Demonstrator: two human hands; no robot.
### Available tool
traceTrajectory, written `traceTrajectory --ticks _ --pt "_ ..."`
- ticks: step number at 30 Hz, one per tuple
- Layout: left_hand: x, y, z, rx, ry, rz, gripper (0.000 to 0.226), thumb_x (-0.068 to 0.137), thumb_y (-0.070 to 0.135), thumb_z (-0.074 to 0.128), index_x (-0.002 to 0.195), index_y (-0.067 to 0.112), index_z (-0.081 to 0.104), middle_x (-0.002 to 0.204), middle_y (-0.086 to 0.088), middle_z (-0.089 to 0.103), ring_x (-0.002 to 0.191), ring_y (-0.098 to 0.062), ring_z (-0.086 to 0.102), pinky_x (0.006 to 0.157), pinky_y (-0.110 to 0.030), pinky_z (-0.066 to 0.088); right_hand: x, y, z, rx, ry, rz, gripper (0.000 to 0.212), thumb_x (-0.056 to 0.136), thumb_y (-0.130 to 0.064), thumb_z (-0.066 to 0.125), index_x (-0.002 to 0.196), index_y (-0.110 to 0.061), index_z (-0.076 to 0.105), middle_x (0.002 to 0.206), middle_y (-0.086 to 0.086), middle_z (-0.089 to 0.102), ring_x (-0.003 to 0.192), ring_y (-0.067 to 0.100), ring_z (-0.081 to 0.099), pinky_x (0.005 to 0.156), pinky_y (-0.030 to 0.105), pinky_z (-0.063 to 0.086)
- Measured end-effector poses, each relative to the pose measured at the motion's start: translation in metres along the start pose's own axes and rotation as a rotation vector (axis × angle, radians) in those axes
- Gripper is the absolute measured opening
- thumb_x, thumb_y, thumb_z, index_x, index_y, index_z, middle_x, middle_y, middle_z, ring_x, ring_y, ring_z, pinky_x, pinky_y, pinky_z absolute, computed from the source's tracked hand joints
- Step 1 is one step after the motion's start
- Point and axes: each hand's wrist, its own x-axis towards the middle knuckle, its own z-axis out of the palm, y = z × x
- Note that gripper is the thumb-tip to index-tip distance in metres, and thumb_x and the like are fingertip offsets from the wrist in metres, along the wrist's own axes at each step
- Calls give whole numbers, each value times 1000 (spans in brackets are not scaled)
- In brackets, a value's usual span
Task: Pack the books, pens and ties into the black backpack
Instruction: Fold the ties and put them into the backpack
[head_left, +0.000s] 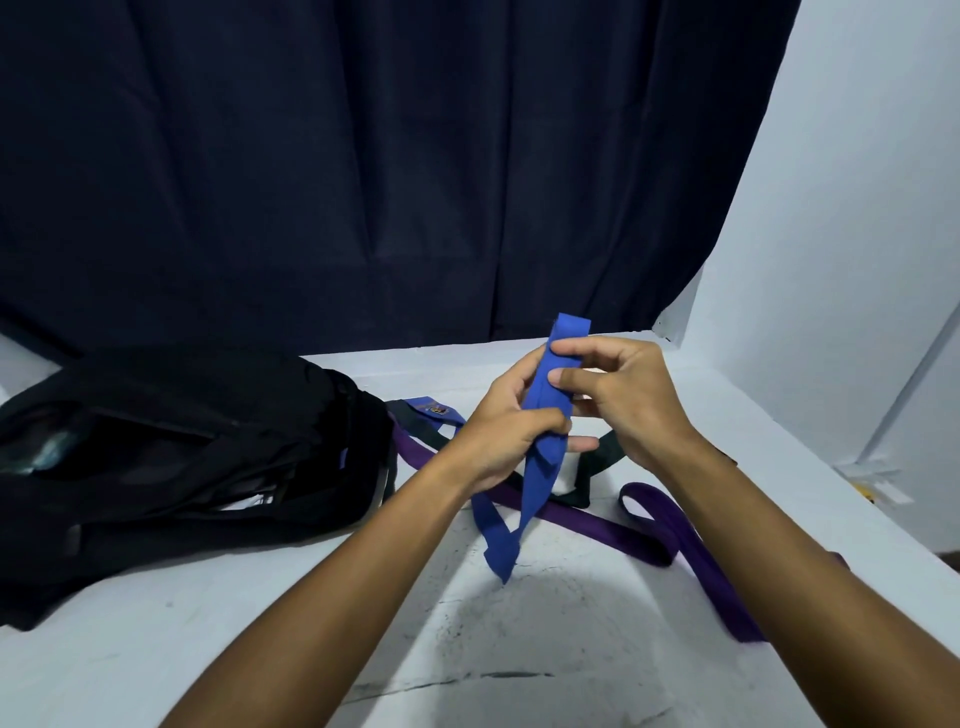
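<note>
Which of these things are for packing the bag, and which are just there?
For the job:
blue tie, held by left hand and right hand
purple tie
dark tie
black backpack

Just there:
dark curtain
white table

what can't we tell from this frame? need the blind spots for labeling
- Inside of the black backpack: head view, too dark to tell whether books or pens are in it.
- Purple tie: its far end passes behind the right forearm.
- Dark tie: mostly hidden behind the left hand, right hand and blue tie they hold.
- Emblem on the tie end by the backpack: too small to read.
</note>
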Motion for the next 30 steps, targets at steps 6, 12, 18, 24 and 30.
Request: traceTrajectory --ticks 6,12,18,24,30 --pt "-10 -23 10 459 463 337 65 66 14 87 123 16 55 128 3 59 101 -8 68 87 -27 56 3 0 -6 -49 51 -20 25 80 6 69 102 -5 71 93 8 70 80 21 71 61 26 57" --pt "-12 -40 14 653 515 484 54 74 14 82 124 8 63 102 25 60 86 14 60 80 -20 56 5 -1 -9 -59 29 -47 25 80 7 68 101 -6 71 98 6 70 80 19 71 63 26 57" --pt "-8 -48 15 648 483 518 52 86 14 68 136 8 54 135 -6 59 121 -14 60 97 -21 50 7 0 -12 -18 3 -56 27 81 7 66 101 -11 71 102 4 70 82 17 71 65 26 56" --pt "-20 -48 20 395 647 419 29 92 37 53 75 13 54 70 5 57 63 -6 51 60 -23 40 12 -6 -20 -58 39 -100 28 82 5 67 99 -16 72 102 0 71 84 17 70 65 23 57" --pt "-11 -35 14 -509 264 -392 65 100 54 32 126 -3 52 119 -23 66 97 -37 69 66 -42 59 14 -15 -23 7 5 -154 30 80 8 68 95 -18 73 92 12 68 87 35 67 72 35 60"
